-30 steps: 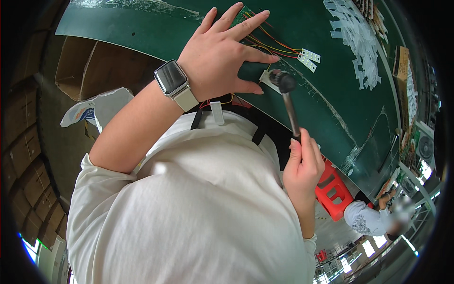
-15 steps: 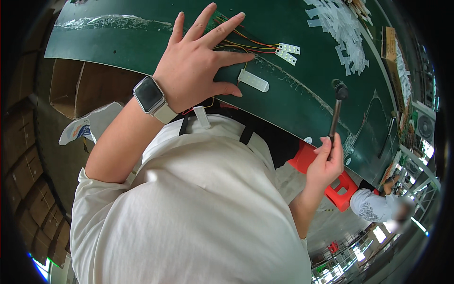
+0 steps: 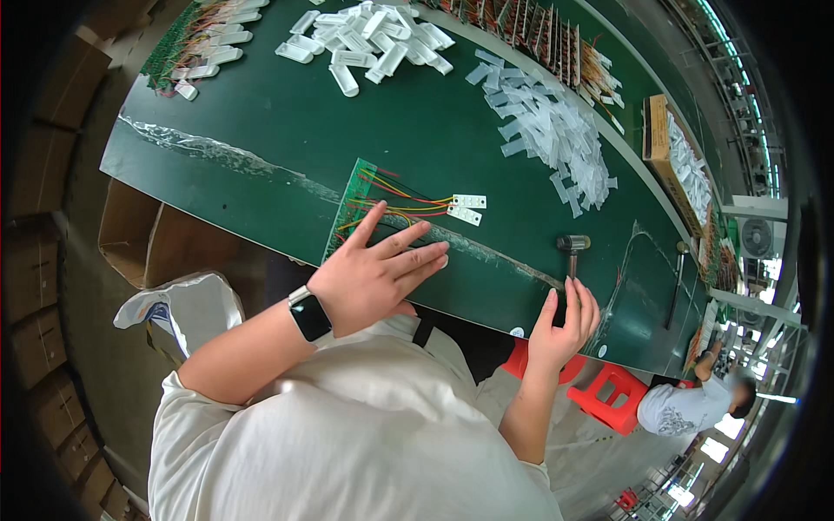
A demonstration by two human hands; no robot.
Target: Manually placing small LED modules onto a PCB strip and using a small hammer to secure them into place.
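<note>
Nearest, the person's cream-shirted torso fills the lower frame, both bare forearms rising from it toward a long green workbench (image 3: 287, 130). On the left wrist sits a dark square smartwatch (image 3: 310, 313). Beyond it, the left hand (image 3: 375, 271) lies flat, fingers spread wide and straight, pressing down on a green circuit board (image 3: 354, 193) near the bench's front edge. Thin red, yellow and orange wires (image 3: 408, 204) run from the board to two small white connector tabs (image 3: 467, 208) lying just past the fingertips.

To the right, the right hand (image 3: 566, 323) is curled loosely around the handle of a small hammer (image 3: 572, 252), whose grey head rests on or just above the bench surface, beside a strip of clear tape or film (image 3: 486, 247) running along the bench.

Judging from this, the step in hand is steadying the board while the hammer is readied; the next move would call for a firm grip on the handle and a short, controlled tap, keeping the left fingers away from the strike point.

Farther back lie a heap of white plastic housings (image 3: 365, 39), a scatter of clear small bags (image 3: 556, 130), a row of wired boards, and a cardboard box (image 3: 669, 143). Off the bench's right end, a red stool (image 3: 618, 395) stands by another person in white.
</note>
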